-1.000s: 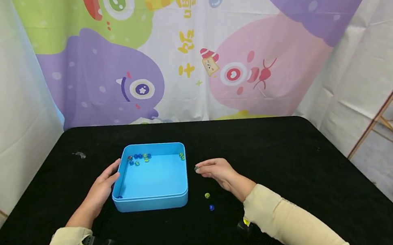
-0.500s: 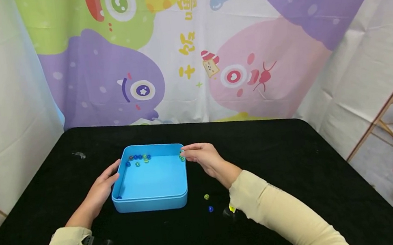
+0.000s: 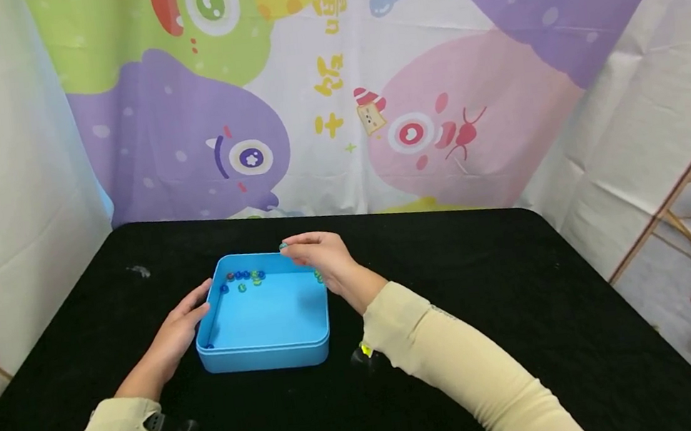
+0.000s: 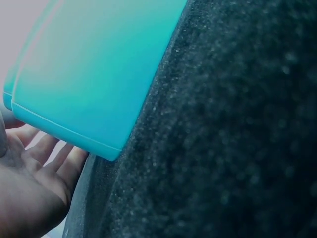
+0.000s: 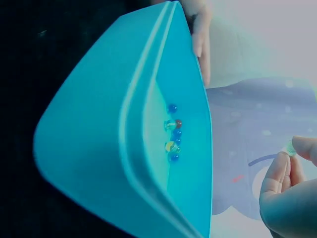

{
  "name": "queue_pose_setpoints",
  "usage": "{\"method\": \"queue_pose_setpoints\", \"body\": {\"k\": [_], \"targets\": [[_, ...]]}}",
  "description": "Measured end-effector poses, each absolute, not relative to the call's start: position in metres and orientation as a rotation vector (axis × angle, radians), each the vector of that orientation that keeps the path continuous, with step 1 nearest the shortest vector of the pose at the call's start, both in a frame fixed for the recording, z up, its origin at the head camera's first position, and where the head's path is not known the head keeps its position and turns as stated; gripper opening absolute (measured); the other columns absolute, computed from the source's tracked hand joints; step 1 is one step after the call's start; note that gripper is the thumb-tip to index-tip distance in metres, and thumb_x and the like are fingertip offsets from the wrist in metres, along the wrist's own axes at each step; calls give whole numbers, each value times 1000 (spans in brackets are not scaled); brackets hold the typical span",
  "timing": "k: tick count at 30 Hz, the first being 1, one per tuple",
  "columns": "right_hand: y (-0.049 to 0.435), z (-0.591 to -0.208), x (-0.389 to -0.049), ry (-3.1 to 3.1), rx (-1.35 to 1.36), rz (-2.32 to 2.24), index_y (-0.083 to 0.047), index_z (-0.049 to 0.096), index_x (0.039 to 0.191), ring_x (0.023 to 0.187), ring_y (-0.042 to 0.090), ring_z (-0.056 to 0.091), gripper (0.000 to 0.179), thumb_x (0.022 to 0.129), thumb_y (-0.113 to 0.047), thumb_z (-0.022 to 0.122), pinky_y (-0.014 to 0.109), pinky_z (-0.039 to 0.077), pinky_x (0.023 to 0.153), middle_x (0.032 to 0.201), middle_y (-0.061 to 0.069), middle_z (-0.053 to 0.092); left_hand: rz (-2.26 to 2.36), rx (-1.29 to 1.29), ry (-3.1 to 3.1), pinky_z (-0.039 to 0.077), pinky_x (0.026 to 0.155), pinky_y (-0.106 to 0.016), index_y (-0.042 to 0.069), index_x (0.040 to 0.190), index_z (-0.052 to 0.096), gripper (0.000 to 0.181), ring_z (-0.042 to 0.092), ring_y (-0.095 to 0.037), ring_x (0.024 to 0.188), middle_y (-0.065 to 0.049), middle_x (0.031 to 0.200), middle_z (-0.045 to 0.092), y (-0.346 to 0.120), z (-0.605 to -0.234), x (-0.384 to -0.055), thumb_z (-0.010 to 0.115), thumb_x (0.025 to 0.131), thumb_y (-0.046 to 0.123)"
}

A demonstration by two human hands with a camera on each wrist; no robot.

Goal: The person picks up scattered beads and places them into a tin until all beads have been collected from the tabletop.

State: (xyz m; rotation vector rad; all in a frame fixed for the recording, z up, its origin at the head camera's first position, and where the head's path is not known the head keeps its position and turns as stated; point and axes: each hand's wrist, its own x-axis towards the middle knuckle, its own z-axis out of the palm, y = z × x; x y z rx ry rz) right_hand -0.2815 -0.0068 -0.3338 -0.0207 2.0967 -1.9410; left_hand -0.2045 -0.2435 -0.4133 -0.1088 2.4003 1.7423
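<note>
A square blue box point(image 3: 266, 359) stands on the black-covered table. My left hand point(image 3: 173, 337) rests against its left side, fingers fairly straight along the outer wall. In the left wrist view the fingers point(image 4: 43, 145) reach beside the box wall. My right hand point(image 3: 328, 259) is raised at the far right rim and pinches a small greenish glass marble point(image 3: 283, 246) between thumb and fingertips, also seen in the right wrist view as a pale marble point(image 5: 290, 148). Several marbles point(image 3: 246, 276), blue, green and reddish, lie mostly in the box's far left corner.
A few green marbles point(image 3: 318, 277) sit by the box's right wall, and a blue one point(image 3: 209, 346) at the near left corner. A small clear scrap point(image 3: 140, 271) lies at the table's left. A cartoon-printed curtain point(image 3: 319, 104) hangs behind the table.
My right hand has moved left and away from me, from beside the box to its far rim, carrying the marble. Its forearm now hides two loose marbles. The left hand stays put.
</note>
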Motion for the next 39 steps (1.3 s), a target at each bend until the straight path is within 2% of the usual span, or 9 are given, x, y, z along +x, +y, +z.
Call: {"method": "queue_pose_setpoints", "body": {"k": [8,14,19,25,30,39], "targets": [[-14,-333,-284,2088,-1,-1971,-11,72,99,103,28,60,20,80,-16,74,38,44,93,94,-1,68,1748,-105,2395,13,104,-64,16,151,5,54,3,-43,137,-17,154,0,-242,-413,-204,23,102,30],[-5,-336,-285,2104,-10,-1984,-7,71,100,98,25,62,21,81,-14,73,33,48,89,94,1,69,1745,-106,2399,14,105,-64,17,151,5,54,4,-43,137,-17,154,0,-244,-412,-206,23,102,29],[11,-344,-285,2093,-10,-1993,-4,70,103,103,31,59,23,81,-13,72,37,46,93,97,4,68,1733,-124,2397,14,104,-64,17,151,5,54,4,-44,137,-18,154,0,-243,-411,-205,23,102,29],[37,-357,-280,2108,-24,-1964,-1,67,108,100,31,58,31,81,-15,73,41,43,96,98,5,67,1766,-112,2385,13,105,-63,17,151,5,55,4,-43,137,-17,154,0,-246,-417,-206,25,102,31],[61,-371,-270,2105,-29,-1935,-2,67,107,102,31,57,30,81,-15,72,43,43,96,102,6,66,1813,-122,2376,12,105,-63,19,151,10,57,4,-40,138,-14,155,3,-248,-422,-208,28,101,38],[101,-400,-250,2071,1,-1834,-3,64,110,105,28,57,30,84,-18,69,40,44,94,110,8,63,1773,-123,2389,12,105,-63,15,151,6,54,3,-42,138,-16,155,1,-244,-416,-206,24,102,30]]}}
